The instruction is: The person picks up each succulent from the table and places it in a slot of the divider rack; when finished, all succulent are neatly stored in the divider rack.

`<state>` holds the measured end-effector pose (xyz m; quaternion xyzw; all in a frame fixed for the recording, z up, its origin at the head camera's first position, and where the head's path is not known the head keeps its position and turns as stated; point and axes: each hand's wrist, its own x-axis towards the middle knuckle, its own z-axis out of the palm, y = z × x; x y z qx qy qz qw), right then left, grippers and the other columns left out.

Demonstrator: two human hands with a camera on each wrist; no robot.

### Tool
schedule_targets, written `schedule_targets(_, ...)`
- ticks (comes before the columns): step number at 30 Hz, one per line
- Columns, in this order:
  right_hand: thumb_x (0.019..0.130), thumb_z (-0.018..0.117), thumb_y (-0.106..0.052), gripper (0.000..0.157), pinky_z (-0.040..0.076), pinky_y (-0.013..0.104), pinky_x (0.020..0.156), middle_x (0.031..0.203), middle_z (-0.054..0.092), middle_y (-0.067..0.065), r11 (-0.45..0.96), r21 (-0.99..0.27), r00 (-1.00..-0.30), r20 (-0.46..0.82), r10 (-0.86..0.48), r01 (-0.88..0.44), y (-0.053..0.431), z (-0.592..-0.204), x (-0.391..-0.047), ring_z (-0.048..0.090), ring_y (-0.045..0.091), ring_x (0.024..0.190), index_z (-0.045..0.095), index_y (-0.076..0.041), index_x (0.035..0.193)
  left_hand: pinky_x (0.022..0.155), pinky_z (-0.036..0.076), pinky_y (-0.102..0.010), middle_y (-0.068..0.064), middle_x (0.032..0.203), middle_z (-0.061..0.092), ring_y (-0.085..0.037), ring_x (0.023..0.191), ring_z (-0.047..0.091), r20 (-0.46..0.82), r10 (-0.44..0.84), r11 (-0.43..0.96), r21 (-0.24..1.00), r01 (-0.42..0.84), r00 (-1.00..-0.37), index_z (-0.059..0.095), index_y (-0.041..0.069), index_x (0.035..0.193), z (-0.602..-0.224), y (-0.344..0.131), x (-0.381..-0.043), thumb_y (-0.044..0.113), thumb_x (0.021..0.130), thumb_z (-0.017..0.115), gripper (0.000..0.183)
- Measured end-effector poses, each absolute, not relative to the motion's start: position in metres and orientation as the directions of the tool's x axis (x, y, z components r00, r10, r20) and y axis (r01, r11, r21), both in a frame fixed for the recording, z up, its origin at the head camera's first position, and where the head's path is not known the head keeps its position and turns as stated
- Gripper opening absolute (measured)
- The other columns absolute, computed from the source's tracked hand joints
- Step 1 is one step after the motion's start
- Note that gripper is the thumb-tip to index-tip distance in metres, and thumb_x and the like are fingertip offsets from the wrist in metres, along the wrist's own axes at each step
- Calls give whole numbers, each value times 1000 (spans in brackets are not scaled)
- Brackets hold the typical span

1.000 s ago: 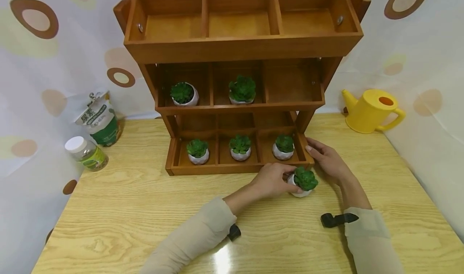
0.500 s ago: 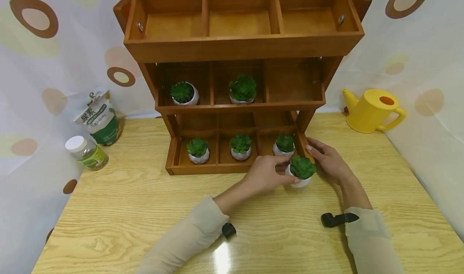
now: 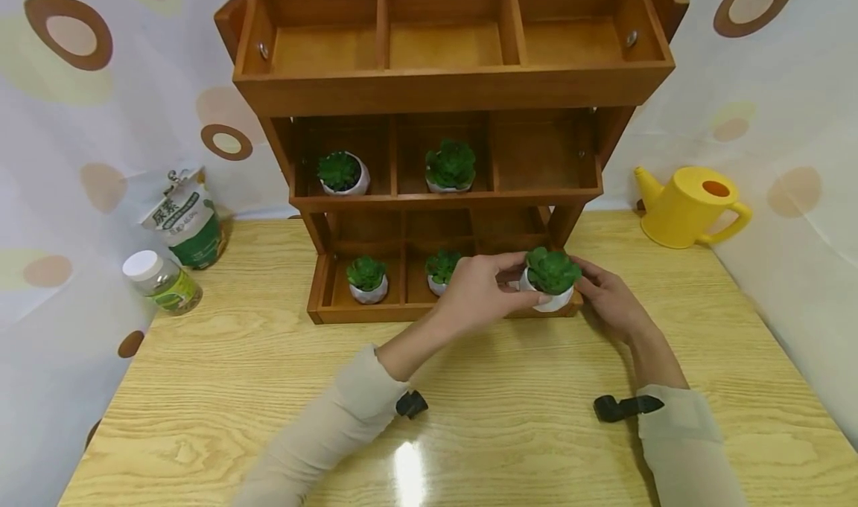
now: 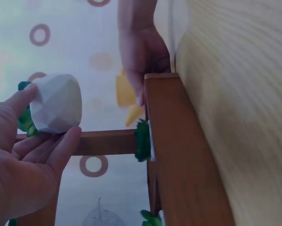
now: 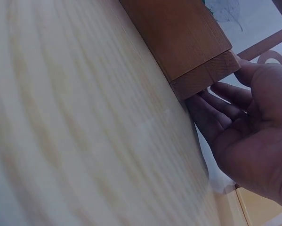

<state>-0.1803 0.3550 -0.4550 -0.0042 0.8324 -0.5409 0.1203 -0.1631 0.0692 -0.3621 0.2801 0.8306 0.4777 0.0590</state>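
My left hand [image 3: 474, 289] pinches a potted succulent [image 3: 553, 270] by its white faceted pot, thumb on the near side. In the left wrist view the white pot [image 4: 58, 103] is held well above the table, with green leaves behind it. In the head view it overlaps the bottom tier's right compartment, hiding the plant there. My right hand [image 3: 606, 298] grips the right end of the wooden shelf [image 3: 375, 313]. In the right wrist view the thumb lies at the upper edge of the shelf end, with fingers [image 5: 211, 110] against its outer side.
The middle tier bears a left succulent [image 3: 344, 173] and a central one [image 3: 450, 166]. Below sit another succulent [image 3: 367, 278] and a partly covered one [image 3: 440, 269]. A yellow watering can [image 3: 690, 205] stands right; a white-capped jar [image 3: 163, 282] and green-white bag [image 3: 188, 224] stand left.
My left hand has raised the potted succulent off the table and moved it back toward the bottom tier's right compartment. My right hand has stayed at the shelf's end.
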Motion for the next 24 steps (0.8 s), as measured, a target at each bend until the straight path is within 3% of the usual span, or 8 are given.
schedule_targets(9, 109, 40, -43, 68, 22, 57, 123, 166, 28, 18, 431, -896, -973, -186, -139, 110, 355, -455, -180, 24, 36, 154, 21, -5, 162, 76, 55, -14, -2, 120, 75, -10, 97, 74, 224, 482, 345, 840, 419, -847, 64, 16, 139, -345, 68, -170, 34, 85, 83, 59)
schedule_targets(24, 108, 41, -49, 72, 22, 56, 123, 166, 27, 19, 464, -879, -974, -191, -125, 113, 353, -454, -180, 25, 39, 153, 20, -7, 163, 82, 57, -15, -1, 127, 73, -5, 102, 73, 321, 423, 245, 860, 448, -847, 64, 16, 139, -301, 68, -182, 30, 87, 82, 57)
